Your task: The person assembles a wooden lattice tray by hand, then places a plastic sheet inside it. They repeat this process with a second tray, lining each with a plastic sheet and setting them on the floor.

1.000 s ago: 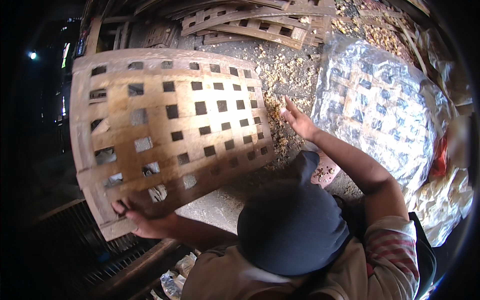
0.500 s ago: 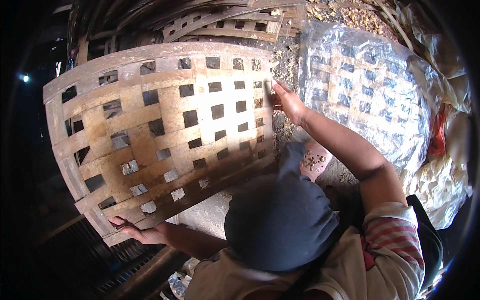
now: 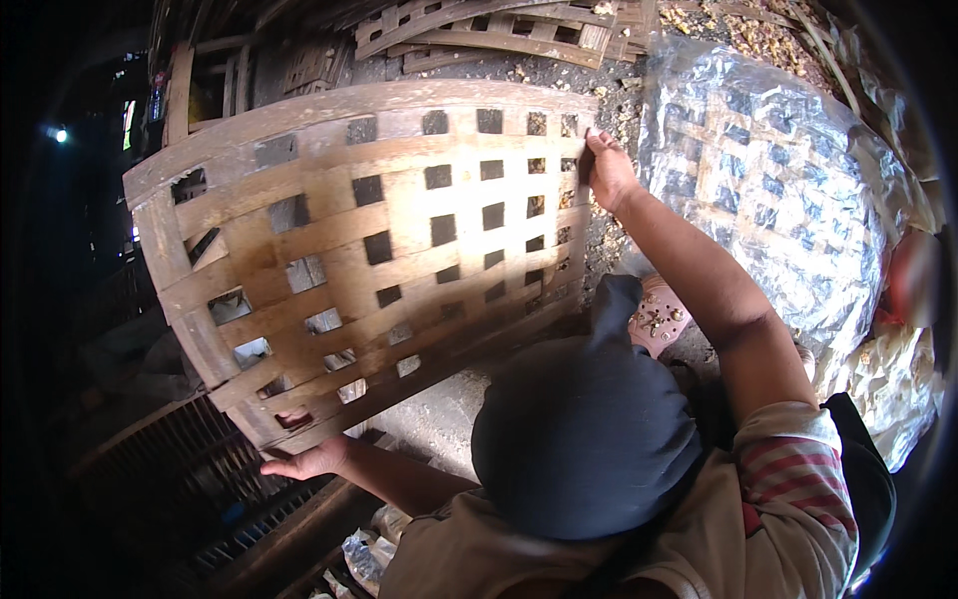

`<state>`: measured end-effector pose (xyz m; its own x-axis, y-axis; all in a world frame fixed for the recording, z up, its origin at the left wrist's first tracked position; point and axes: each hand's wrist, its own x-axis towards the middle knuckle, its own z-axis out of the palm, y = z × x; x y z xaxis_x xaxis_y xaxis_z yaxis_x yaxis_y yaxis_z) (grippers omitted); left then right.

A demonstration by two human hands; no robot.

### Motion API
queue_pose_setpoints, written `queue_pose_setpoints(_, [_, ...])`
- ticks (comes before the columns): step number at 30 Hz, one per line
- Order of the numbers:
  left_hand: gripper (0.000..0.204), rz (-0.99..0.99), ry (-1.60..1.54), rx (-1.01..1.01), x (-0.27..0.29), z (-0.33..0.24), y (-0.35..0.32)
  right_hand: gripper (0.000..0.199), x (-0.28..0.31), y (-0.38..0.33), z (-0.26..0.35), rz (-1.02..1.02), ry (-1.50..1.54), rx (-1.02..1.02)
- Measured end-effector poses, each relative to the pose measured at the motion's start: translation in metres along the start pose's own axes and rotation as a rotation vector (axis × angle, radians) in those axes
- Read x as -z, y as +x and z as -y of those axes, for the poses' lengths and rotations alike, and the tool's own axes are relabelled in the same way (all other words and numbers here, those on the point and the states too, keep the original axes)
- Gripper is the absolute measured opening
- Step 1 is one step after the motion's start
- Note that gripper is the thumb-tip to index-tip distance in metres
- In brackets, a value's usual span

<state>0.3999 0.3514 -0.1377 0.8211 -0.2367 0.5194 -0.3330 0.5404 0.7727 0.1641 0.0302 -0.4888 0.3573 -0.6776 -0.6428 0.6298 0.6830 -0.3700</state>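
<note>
A large woven panel of flat wooden or bamboo strips (image 3: 409,205), with rows of square gaps, is held up tilted in front of me. My left hand (image 3: 311,459) is closed on its lower left corner. Some fingers show through a gap there, and the thumb lies along the bottom edge. Near the upper right corner my right hand (image 3: 611,168) grips the side edge, thumb on top and the other fingers partly hidden. Strong light falls on the panel's middle, while its lower edge is in shadow.
Clear plastic sheeting (image 3: 768,190) covers another lattice panel on the right. More slatted panels (image 3: 499,30) lie at the back. Below me are a dark cloth-covered rounded shape (image 3: 589,439) and a pink clog (image 3: 659,314). Dark slats (image 3: 215,479) stand at lower left.
The panel has shifted right within the picture, as have the things around it. My left hand's grip has changed, its thumb now at the bottom edge. Both hands stay on the panel.
</note>
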Motion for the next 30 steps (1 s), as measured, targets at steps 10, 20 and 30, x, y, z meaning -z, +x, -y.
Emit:
queue_pose_setpoints(10, [0.067, 0.17, 0.345, -0.065, 0.005, -0.001, 0.005, 0.061, -0.01, -0.018, -0.021, -0.235, -0.945, 0.358])
queue_pose_setpoints(20, [0.068, 0.261, 0.278, 0.013, 0.036, 0.004, 0.01, 0.045, -0.045, -0.042, -0.028, -0.195, -1.169, 0.695])
queue_pose_setpoints(30, [0.069, 0.324, 0.441, -0.158, 0.008, -0.006, -0.005, 0.047, -0.08, -0.049, -0.039, -0.218, -1.124, 0.659])
